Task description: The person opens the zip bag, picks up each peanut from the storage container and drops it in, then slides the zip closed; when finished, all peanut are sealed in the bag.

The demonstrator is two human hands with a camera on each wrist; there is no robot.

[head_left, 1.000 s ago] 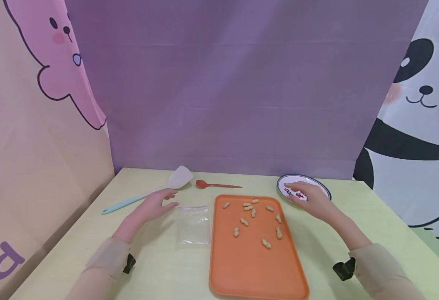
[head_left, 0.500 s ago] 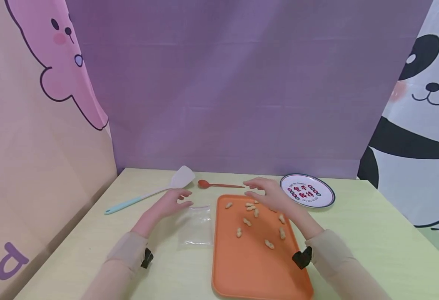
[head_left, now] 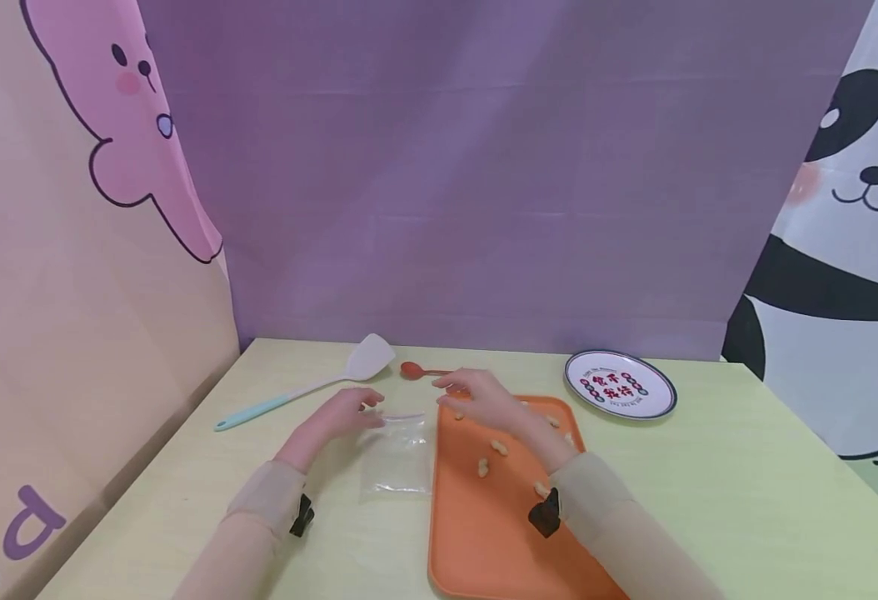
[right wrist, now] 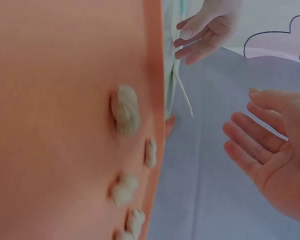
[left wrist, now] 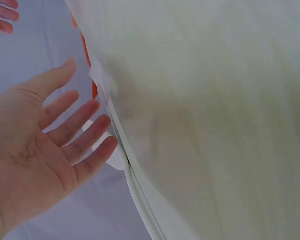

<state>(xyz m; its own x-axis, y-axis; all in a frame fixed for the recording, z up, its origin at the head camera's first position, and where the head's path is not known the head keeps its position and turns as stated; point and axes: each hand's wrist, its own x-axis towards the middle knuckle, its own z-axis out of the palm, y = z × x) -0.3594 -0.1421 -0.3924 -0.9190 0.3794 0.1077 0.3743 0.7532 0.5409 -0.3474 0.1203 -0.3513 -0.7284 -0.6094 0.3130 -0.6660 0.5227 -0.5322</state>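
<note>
My left hand (head_left: 343, 413) hovers by the upper left corner of a clear zip bag (head_left: 397, 457) that lies flat on the table. In the left wrist view its fingers are loosely spread with nothing between them. My right hand (head_left: 480, 398) is above the far left part of an orange tray (head_left: 476, 542), its fingers relaxed and holding nothing. Several peanuts in their shells lie scattered on the tray, one peanut (head_left: 499, 447) near its middle; my right hand and forearm hide others. A large peanut (right wrist: 125, 111) shows in the right wrist view.
A red spoon (head_left: 412, 371) lies behind the bag, its handle partly behind my right hand. To the left is a spatula (head_left: 259, 408) with a light blue handle. A white plate (head_left: 621, 384) with red print sits at the back right. A purple curtain (head_left: 469, 167) closes off the back.
My right hand has moved left from over the plate, across the tray, toward the bag. My left hand has shifted slightly right, closer to the bag's top edge. The objects stay in place.
</note>
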